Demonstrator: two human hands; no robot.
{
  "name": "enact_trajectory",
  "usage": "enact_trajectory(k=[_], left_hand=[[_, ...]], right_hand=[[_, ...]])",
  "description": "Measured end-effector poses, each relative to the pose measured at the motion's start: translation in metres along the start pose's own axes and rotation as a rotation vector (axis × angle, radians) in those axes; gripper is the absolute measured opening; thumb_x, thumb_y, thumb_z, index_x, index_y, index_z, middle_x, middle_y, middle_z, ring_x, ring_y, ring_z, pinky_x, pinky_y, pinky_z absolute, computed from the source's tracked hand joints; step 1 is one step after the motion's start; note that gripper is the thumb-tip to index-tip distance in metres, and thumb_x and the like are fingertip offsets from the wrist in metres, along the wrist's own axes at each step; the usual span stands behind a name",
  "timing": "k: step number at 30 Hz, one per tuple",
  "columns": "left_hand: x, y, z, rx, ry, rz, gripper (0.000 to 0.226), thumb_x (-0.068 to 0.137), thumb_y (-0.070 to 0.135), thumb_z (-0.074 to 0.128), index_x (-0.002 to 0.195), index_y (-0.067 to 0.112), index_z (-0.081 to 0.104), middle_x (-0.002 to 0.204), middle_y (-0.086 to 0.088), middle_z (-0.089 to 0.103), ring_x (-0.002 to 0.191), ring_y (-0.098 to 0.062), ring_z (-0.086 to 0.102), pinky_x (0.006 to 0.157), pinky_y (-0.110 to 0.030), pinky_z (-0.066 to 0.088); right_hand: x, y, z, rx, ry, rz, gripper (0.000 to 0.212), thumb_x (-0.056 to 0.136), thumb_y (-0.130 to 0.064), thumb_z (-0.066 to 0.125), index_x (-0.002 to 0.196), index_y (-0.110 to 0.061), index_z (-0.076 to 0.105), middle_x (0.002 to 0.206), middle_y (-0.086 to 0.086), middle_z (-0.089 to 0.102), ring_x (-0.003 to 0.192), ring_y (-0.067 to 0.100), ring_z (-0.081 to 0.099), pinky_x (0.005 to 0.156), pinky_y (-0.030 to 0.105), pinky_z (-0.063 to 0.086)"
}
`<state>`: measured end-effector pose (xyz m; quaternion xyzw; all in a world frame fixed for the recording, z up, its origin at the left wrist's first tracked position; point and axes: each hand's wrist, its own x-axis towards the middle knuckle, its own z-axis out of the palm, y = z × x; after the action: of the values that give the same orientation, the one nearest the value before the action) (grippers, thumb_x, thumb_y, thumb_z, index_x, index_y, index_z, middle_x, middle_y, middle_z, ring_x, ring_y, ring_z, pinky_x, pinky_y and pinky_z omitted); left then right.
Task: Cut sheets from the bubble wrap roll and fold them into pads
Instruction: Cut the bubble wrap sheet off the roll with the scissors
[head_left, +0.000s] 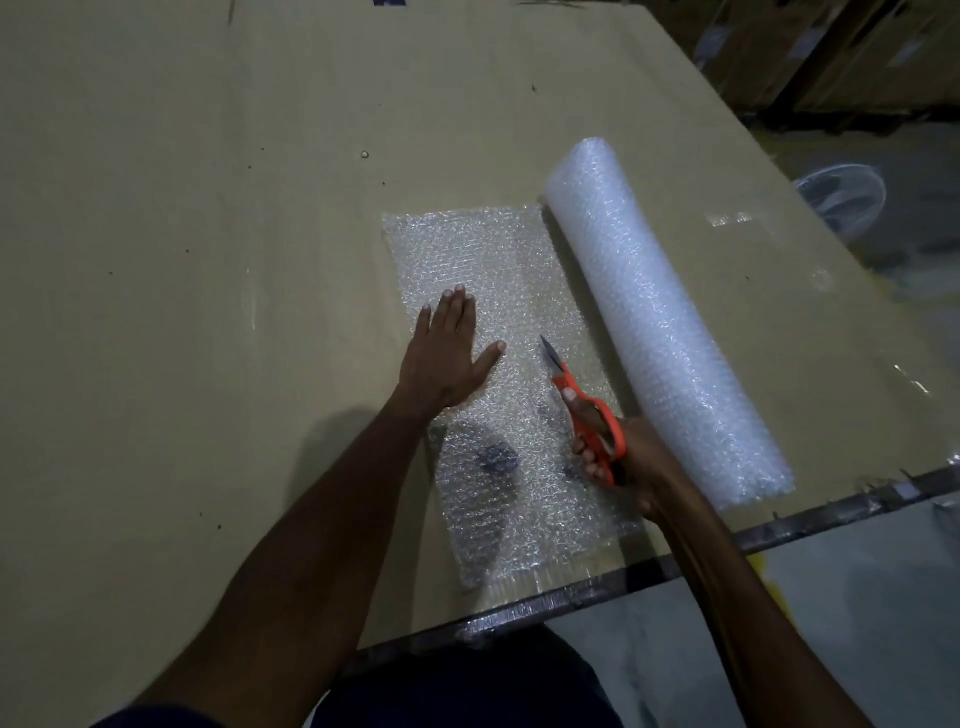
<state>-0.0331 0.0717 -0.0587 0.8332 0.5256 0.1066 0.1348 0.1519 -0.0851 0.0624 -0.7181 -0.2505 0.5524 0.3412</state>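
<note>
- Your table (208, 208) is covered in brown cardboard.
- The roll (660, 322) lies at right, white and bubbled.
- The clear sheet (493, 260) lies flat just left of it.
- Your left hand (447, 358) presses the sheet, fingers straight.
- Your right hand (623, 457) grips the orange scissors (587, 410), fingers through the loops.

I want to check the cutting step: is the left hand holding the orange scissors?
No, the right hand grips the scissors, while the left hand lies flat on the bubble wrap sheet.
</note>
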Motion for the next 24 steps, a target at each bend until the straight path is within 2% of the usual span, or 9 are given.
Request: enact_trajectory(k=[3, 5, 10, 14, 17, 21, 24], left_hand=[[0.001, -0.001, 0.0, -0.001, -0.003, 0.004, 0.087, 0.098, 0.067, 0.017, 0.157, 0.005, 0.005, 0.166, -0.013, 0.0, 0.153, -0.023, -0.003, 0.123, -0.046, 0.0], [0.001, -0.001, 0.0, 0.001, -0.005, 0.004, 0.087, 0.097, 0.068, 0.016, 0.157, 0.005, 0.006, 0.166, -0.013, 0.0, 0.153, -0.024, -0.002, 0.123, -0.046, 0.0], [0.002, -0.002, 0.0, 0.003, -0.014, -0.002, 0.088, 0.096, 0.069, 0.014, 0.157, 0.005, 0.006, 0.166, -0.013, -0.001, 0.153, -0.024, -0.003, 0.123, -0.046, 0.0], [0.0, -0.003, 0.0, 0.002, -0.008, 0.0, 0.089, 0.096, 0.069, 0.013, 0.157, 0.005, 0.006, 0.166, -0.013, -0.001, 0.153, -0.024, -0.003, 0.123, -0.047, 0.001], [0.0, -0.002, -0.001, 0.002, -0.01, -0.004, 0.088, 0.097, 0.068, 0.014, 0.157, 0.005, 0.005, 0.166, -0.012, -0.001, 0.153, -0.023, -0.003, 0.123, -0.047, 0.001], [0.0, -0.001, -0.001, 0.008, -0.016, -0.005, 0.087, 0.098, 0.068, 0.014, 0.157, 0.006, 0.004, 0.166, -0.012, -0.003, 0.153, -0.023, -0.004, 0.123, -0.048, 0.001], [-0.001, 0.0, -0.001, -0.003, -0.006, -0.005, 0.086, 0.098, 0.068, 0.016, 0.157, 0.006, 0.005, 0.166, -0.012, -0.002, 0.153, -0.023, -0.004, 0.123, -0.047, 0.0]], right_hand=[[0.0, -0.003, 0.002, 0.014, 0.0, -0.018, 0.05, 0.068, -0.058, 0.077, 0.081, -0.01, 0.073, 0.06, 0.007, 0.061, 0.041, 0.01, 0.05, 0.039, 0.016, 0.041], [0.0, -0.003, 0.003, 0.02, 0.016, -0.021, 0.052, 0.065, -0.057, 0.078, 0.078, -0.007, 0.073, 0.059, 0.007, 0.061, 0.041, 0.011, 0.049, 0.039, 0.017, 0.04], [0.002, -0.003, 0.007, 0.058, 0.032, -0.01, 0.047, 0.076, -0.048, 0.081, 0.071, -0.003, 0.069, 0.055, 0.009, 0.059, 0.039, 0.012, 0.048, 0.04, 0.018, 0.04], [0.007, -0.007, 0.009, 0.028, 0.026, -0.019, 0.047, 0.074, -0.052, 0.081, 0.066, -0.006, 0.069, 0.056, 0.009, 0.06, 0.04, 0.013, 0.049, 0.04, 0.018, 0.041], [0.007, -0.004, 0.007, 0.034, 0.04, -0.019, 0.05, 0.076, -0.05, 0.08, 0.07, -0.002, 0.067, 0.058, 0.011, 0.059, 0.038, 0.012, 0.048, 0.039, 0.017, 0.04], [0.011, -0.009, 0.012, 0.052, 0.034, -0.01, 0.051, 0.075, -0.052, 0.08, 0.075, -0.002, 0.07, 0.063, 0.013, 0.061, 0.044, 0.015, 0.052, 0.042, 0.019, 0.045], [0.014, -0.013, 0.013, 0.065, 0.027, -0.027, 0.052, 0.068, -0.053, 0.082, 0.071, -0.003, 0.069, 0.061, 0.013, 0.061, 0.041, 0.014, 0.051, 0.041, 0.02, 0.043]])
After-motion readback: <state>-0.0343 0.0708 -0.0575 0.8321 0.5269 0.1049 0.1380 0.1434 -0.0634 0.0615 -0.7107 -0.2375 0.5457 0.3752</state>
